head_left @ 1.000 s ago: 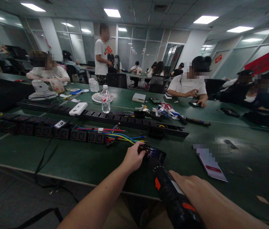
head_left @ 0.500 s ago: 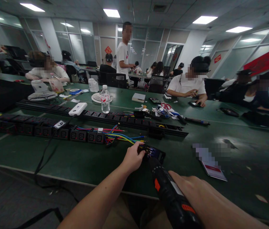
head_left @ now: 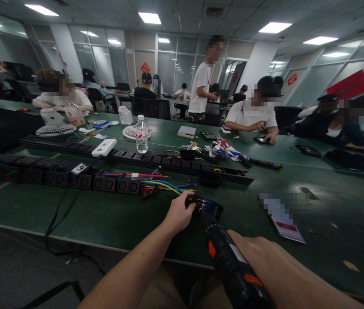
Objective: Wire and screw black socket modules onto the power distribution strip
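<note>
My right hand (head_left: 249, 244) is wrapped round a black and orange cordless drill (head_left: 227, 257), its fingers mostly hidden by the tool. The drill's tip points at a small dark terminal block (head_left: 212, 208) with metal contacts. At the block's left end, the thumb and fingers of my left hand (head_left: 182, 210) close on it and hold it against the table. Blue, yellow, green and red wires (head_left: 169, 185) run towards the block from the end of a black power strip (head_left: 104, 183). Whether the bit touches a screw is too small to tell.
Behind lies a second long black strip (head_left: 165, 162), a white device (head_left: 104, 148) and a water bottle (head_left: 142, 135). A phone (head_left: 285, 223) lies on the right of the green table (head_left: 120, 219). Red scissors (head_left: 223, 143) rest on a pile. Co-workers sit across the table.
A person in a white shirt walking in the background has moved to the right. My hands, the drill and the block look nearly the same; the view has shifted slightly.
</note>
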A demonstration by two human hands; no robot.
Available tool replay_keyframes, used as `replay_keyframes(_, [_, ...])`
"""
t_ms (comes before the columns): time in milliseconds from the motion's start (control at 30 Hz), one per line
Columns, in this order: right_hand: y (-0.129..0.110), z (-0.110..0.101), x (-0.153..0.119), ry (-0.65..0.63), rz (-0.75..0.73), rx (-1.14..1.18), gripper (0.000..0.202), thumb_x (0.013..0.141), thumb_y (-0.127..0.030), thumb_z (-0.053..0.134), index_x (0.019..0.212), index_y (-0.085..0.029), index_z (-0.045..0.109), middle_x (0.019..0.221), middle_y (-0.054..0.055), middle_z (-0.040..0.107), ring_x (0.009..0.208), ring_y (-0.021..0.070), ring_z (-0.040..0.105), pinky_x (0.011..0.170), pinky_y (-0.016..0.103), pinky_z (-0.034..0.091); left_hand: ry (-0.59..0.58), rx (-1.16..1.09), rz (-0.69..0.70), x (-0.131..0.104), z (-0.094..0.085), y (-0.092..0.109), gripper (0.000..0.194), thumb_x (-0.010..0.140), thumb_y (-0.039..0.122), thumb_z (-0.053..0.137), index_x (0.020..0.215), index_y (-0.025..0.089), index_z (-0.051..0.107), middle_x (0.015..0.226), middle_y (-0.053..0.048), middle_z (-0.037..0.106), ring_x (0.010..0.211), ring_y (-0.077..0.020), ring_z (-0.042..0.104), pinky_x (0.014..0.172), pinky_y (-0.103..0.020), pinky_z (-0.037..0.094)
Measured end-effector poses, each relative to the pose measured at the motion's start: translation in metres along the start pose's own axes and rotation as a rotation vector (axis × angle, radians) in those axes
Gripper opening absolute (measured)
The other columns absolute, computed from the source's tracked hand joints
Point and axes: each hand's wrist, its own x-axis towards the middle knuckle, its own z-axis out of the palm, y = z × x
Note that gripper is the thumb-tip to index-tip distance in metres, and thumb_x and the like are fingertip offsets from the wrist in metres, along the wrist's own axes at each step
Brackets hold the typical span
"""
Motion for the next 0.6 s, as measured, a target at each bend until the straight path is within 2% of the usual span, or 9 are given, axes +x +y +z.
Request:
replay_keyframes(167, [0.0006, 0.001, -0.0006, -0.02, 0.038, -0.034, 0.047, 0.077, -0.014, 0.061, 0.123, -0.014, 0.057, 0.113, 0.014, 0.061, 0.101, 0.0286, 0.061, 0.093, 0.039, 0.049, -0.003, 0.01, -0.002, -0.0003, -0.001, 0.0015, 0.031, 0.083, 0.017, 0.058, 0.114, 0.022, 0.061, 0.099, -0.003, 0.072, 0.089, -0.0182, 0.067, 0.082, -0.03, 0.052])
replay_keyframes(367, [0.0037, 0.0046, -0.0008, -0.032, 0.009, -0.02, 0.042, 0.082, -0.019, 0.058, 0.124, -0.014, 0.056, 0.114, 0.014, 0.06, 0.1, 0.0289, 0.06, 0.093, 0.04, 0.049, 0.005, 0.012, 0.007, -0.0002, -0.0003, 0.0001, 0.031, 0.083, 0.018, 0.058, 0.114, 0.023, 0.061, 0.101, -0.004, 0.071, 0.091, -0.0185, 0.066, 0.085, -0.03, 0.051])
replay_keyframes(500, [0.0022, 0.0025, -0.0011, -0.018, 0.045, -0.032, 0.049, 0.078, -0.016, 0.06, 0.126, -0.015, 0.056, 0.116, 0.014, 0.059, 0.103, 0.0298, 0.059, 0.095, 0.042, 0.048, 0.009, -0.002, 0.004, 0.0003, 0.0009, -0.0001, 0.032, 0.083, 0.017, 0.058, 0.114, 0.023, 0.06, 0.102, -0.003, 0.07, 0.095, -0.0188, 0.065, 0.087, -0.031, 0.05])
replay_keyframes(600, [0.0013, 0.0014, -0.0012, -0.007, 0.057, -0.017, 0.046, 0.077, -0.014, 0.06, 0.122, -0.016, 0.058, 0.115, 0.014, 0.06, 0.103, 0.0291, 0.059, 0.094, 0.041, 0.048, 0.013, -0.024, 0.003, -0.0002, 0.0014, 0.0012, 0.034, 0.083, 0.016, 0.058, 0.116, 0.024, 0.058, 0.103, -0.002, 0.07, 0.095, -0.0177, 0.065, 0.087, -0.029, 0.048])
